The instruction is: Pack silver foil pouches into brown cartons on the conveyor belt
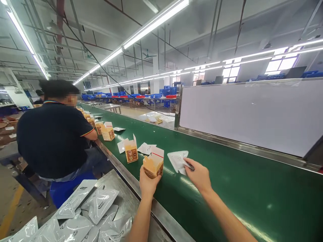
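Observation:
My left hand (148, 184) is wrapped round the base of a small orange-and-brown carton (154, 164), whose top flaps stand up unfolded. To its right, my right hand (199, 176) pinches the edge of a white plastic pouch (178, 159) just above the green conveyor belt (242, 181). Something small and dark shows between the right fingers, too small to name. A second open carton (131, 153) stands on the belt beyond the left hand, with a white pouch (146, 148) lying flat beside it.
At the lower left, a heap of silvery-white pouches (101, 203) covers part of a metal table (123, 183). More cartons (108, 131) line the belt beside a seated person in a dark shirt (54, 137). A white panel (242, 117) borders the belt's far side.

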Demonstrator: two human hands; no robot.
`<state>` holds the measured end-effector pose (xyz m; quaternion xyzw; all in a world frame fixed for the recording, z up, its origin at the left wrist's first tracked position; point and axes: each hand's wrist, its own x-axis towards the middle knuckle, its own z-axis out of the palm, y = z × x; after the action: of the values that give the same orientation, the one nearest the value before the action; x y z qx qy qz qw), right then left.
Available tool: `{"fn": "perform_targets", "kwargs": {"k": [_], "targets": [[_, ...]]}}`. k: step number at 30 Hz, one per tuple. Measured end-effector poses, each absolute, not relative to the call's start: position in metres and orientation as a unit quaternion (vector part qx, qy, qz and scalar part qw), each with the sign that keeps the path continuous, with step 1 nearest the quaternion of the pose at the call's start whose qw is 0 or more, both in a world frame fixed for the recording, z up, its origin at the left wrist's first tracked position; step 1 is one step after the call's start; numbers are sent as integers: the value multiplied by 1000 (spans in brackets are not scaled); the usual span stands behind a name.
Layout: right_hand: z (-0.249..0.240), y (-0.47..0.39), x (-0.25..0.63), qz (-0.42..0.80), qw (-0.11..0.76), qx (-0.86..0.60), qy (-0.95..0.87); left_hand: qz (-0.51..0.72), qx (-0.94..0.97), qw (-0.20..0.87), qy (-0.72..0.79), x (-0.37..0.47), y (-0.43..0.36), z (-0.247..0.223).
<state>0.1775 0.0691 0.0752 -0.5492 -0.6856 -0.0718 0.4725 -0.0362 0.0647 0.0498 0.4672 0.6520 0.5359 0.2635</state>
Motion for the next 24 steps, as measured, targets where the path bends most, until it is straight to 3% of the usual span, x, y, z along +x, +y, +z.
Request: {"fn": "perform_targets", "kwargs": {"k": [3,7,13,16,20,22,24], "targets": [[135,32,186,-170,520,-458,-701,548,499,268,615,-23,49,50],[184,-3,176,-246,409,-321,-818,572,523,260,576,-7,17,51],[167,-7,164,-201,186,-203,-940,550,629,163,525,12,-15,38],[160,-9,167,-137,177,-194,-955,540,631,190,523,17,-22,30],[158,-27,175,-70,281,-277,-916,544,603,230,537,19,-27,24],[155,-38,173,-71,249,-327,-909,551,604,245,522,20,-28,22],[154,-45,168,-33,157,-371,-914,563,600,258,506,21,-28,21]]}}
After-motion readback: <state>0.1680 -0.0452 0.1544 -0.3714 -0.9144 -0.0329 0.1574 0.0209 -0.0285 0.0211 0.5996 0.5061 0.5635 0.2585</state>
